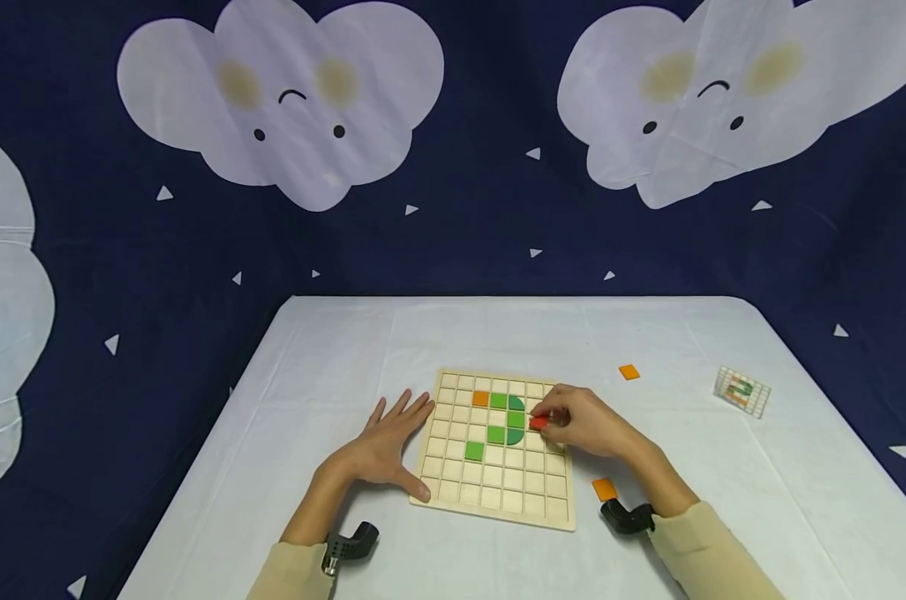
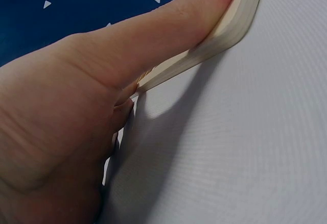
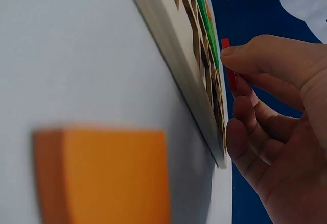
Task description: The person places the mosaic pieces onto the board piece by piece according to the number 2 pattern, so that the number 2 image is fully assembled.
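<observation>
A wooden grid board point(image 1: 513, 500) lies on the white table, bearing several green tiles point(image 1: 474, 451), an orange tile point(image 1: 480, 398) and two dark green rounded pieces point(image 1: 515, 437). My right hand point(image 1: 591, 423) pinches a red tile point(image 1: 538, 423) between thumb and fingers over the board's right side. In the right wrist view that red tile point(image 3: 226, 44) shows as a thin edge at the thumb tip. Spread wide, my left hand point(image 1: 381, 446) rests at the board's left edge. Its thumb point(image 2: 168, 27) lies on the board's near corner in the left wrist view.
One loose orange tile point(image 1: 628, 372) lies beyond the board to the right, and another orange tile point(image 1: 605, 489) near my right wrist. Farther right stands a small clear card point(image 1: 743, 392) with a printed grid pattern. A dark blue cloth with clouds hangs behind the table.
</observation>
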Demonstrator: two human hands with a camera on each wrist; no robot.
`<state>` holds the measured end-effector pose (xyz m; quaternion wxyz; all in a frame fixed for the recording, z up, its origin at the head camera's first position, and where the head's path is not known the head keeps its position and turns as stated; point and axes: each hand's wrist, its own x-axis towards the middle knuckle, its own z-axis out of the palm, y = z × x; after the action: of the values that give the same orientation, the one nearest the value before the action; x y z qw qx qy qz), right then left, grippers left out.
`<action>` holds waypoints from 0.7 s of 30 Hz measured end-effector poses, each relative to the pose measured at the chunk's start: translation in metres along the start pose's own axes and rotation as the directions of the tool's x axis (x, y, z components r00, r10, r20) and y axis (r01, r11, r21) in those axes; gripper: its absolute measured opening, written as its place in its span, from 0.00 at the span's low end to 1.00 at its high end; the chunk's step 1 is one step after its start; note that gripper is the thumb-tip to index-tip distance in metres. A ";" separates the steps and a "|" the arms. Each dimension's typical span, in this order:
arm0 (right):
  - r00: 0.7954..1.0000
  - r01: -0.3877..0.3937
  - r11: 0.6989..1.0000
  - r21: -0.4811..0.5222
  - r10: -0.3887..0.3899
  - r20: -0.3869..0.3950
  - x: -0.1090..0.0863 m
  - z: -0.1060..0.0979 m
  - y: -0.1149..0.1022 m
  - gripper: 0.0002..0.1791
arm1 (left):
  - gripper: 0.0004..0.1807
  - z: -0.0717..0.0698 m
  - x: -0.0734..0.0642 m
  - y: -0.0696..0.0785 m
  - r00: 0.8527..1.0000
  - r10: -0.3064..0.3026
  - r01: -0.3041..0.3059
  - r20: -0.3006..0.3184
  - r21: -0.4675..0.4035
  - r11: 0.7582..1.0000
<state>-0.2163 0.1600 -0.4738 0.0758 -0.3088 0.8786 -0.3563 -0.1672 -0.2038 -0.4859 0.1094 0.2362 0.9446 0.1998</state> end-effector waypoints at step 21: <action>0.995 0.089 0.994 -0.066 -0.085 0.061 0.026 0.017 -0.022 0.13 | 0.78 -0.001 -0.001 0.000 1.000 0.023 -0.022 0.003 -0.013 1.000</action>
<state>-0.2203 0.1223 -0.4697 0.0750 -0.3595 0.8734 -0.3198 -0.1669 -0.2043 -0.4844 0.1099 0.2463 0.9405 0.2067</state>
